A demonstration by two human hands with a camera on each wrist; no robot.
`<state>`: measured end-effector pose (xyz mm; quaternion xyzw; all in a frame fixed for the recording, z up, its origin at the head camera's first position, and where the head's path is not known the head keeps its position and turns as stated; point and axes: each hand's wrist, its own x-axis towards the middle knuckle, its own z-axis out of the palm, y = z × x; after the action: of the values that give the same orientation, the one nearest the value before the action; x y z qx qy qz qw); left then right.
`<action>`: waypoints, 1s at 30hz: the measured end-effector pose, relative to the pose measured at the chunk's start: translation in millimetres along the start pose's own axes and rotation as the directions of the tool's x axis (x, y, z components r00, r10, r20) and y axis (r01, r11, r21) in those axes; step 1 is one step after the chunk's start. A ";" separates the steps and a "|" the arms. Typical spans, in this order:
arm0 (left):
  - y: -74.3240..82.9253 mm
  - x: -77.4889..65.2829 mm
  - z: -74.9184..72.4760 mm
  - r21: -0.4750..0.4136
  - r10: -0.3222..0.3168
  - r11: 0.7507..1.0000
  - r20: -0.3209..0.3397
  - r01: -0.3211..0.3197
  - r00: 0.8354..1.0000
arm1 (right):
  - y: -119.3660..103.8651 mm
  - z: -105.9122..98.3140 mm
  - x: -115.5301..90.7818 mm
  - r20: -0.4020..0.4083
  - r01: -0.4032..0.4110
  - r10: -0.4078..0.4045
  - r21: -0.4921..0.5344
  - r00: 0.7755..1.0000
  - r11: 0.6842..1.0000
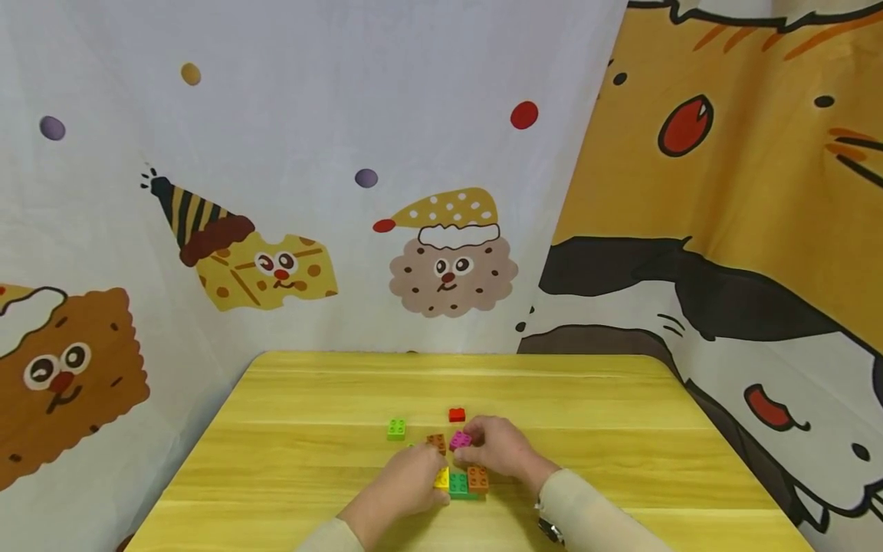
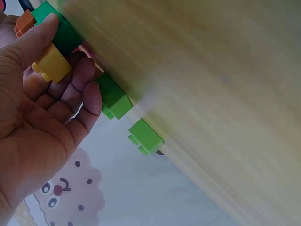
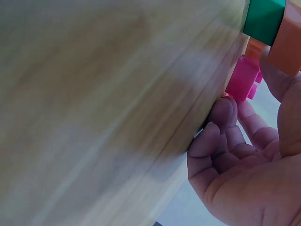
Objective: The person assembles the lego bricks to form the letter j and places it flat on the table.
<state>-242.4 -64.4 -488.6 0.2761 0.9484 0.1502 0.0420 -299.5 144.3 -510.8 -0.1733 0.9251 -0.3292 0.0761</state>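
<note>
In the head view my left hand (image 1: pixel 414 479) holds the near group of toy building bricks, at the yellow brick (image 1: pixel 442 478). The left wrist view shows the thumb on a green brick (image 2: pixel 66 33) and the fingers curled beneath the yellow one. An orange brick (image 1: pixel 477 479) sits at the right end of that group, on a flat green piece. My right hand (image 1: pixel 507 448) pinches a magenta brick (image 1: pixel 460 440) between thumb and index finger, just behind the group. Its other fingers are curled near the tabletop in the right wrist view.
A brown brick (image 1: pixel 436 442) stands just beyond my left hand, with a green brick (image 2: pixel 113 96) beside it. Farther back are a light green brick (image 1: pixel 396 429) and a red brick (image 1: pixel 457 415). The wooden table (image 1: pixel 310 399) ends at a printed curtain (image 1: pixel 359 322).
</note>
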 end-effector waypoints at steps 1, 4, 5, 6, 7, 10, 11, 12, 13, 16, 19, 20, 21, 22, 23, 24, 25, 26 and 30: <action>-0.1 0.2 0.2 0.003 0.002 1.000 -0.001 -0.002 1.000 | -0.4 0.2 -0.1 -0.007 0.001 -0.001 -0.007 1.000 1.000; 0.0 0.4 0.1 0.015 0.007 1.000 -0.006 -0.007 1.000 | -0.9 1.3 -0.3 -0.021 0.009 -0.009 -0.024 1.000 1.000; 0.1 0.3 0.0 0.017 0.007 1.000 -0.007 -0.007 1.000 | -1.1 1.4 -0.3 -0.024 0.011 -0.012 -0.029 1.000 1.000; 0.3 0.3 -0.2 0.020 0.009 1.000 -0.007 -0.008 1.000 | -1.2 1.5 -0.4 -0.025 0.014 -0.015 -0.032 1.000 0.999; 0.2 0.3 0.1 0.021 0.008 1.000 -0.005 -0.008 1.000 | -1.2 1.4 -0.5 -0.026 0.016 -0.017 -0.035 1.000 0.999; 0.5 0.1 -0.3 0.018 0.006 1.000 -0.001 -0.006 1.000 | -1.2 0.9 -0.7 -0.031 0.023 -0.024 -0.037 0.999 0.999; 0.5 0.1 -0.4 0.017 0.005 1.000 0.001 -0.005 1.000 | -1.2 0.6 -0.7 -0.031 0.020 -0.022 -0.042 0.999 0.999; 0.7 0.0 -0.6 0.017 0.005 1.000 0.002 -0.005 1.000 | -1.0 0.5 -0.7 -0.031 0.017 -0.019 -0.043 0.999 0.999; 0.8 0.0 -0.7 0.015 0.004 1.000 0.003 -0.004 1.000 | -0.8 0.5 -0.8 -0.032 0.018 -0.020 -0.045 0.999 0.999; 1.4 -0.2 -1.1 0.016 0.005 1.000 0.002 -0.005 1.000 | -0.3 0.1 -0.8 -0.031 0.013 -0.015 -0.049 0.999 0.999; 1.8 -0.5 -1.5 0.022 0.005 1.000 0.004 -0.005 1.000 | 0.4 0.5 -1.3 -0.029 0.016 -0.017 -0.045 0.999 0.999; 2.0 -0.6 -1.6 0.024 0.005 1.000 0.004 -0.005 1.000 | 0.5 0.6 -1.4 -0.029 0.013 -0.015 -0.041 0.999 0.999; 2.2 -0.6 -1.6 0.026 0.004 1.000 0.005 -0.004 1.000 | 0.7 0.5 -1.7 -0.029 0.012 -0.013 -0.037 1.000 0.999; 2.3 -0.7 -1.6 0.028 0.003 1.000 0.005 -0.003 1.000 | 0.9 0.6 -1.9 -0.028 0.009 -0.010 -0.035 1.000 0.999; 2.3 -0.8 -1.5 0.030 0.004 1.000 0.003 -0.004 1.000 | 1.3 0.5 -2.0 -0.028 0.007 -0.008 -0.034 1.000 0.999; 2.2 -0.8 -1.4 0.030 0.003 1.000 0.002 -0.003 1.000 | 1.6 0.0 -2.2 -0.029 0.007 -0.008 -0.032 1.000 0.999; 2.0 -0.7 -1.1 0.030 0.004 1.000 -0.002 -0.004 1.000 | 1.7 -0.5 -2.6 -0.029 0.007 -0.007 -0.025 1.000 1.000; 1.9 -0.7 -0.9 0.030 0.005 1.000 -0.005 -0.005 1.000 | 2.0 -1.4 -2.9 -0.026 0.006 -0.006 -0.014 1.000 1.000; 1.2 -0.7 -0.2 0.024 0.007 1.000 -0.015 -0.007 1.000 | 4.8 -7.2 -5.4 -0.026 0.006 -0.005 0.042 1.000 0.999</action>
<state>-241.2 -63.9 -488.1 0.2788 0.9494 0.1413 0.0311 -297.6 154.0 -508.2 -0.1697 0.9184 -0.3510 0.0669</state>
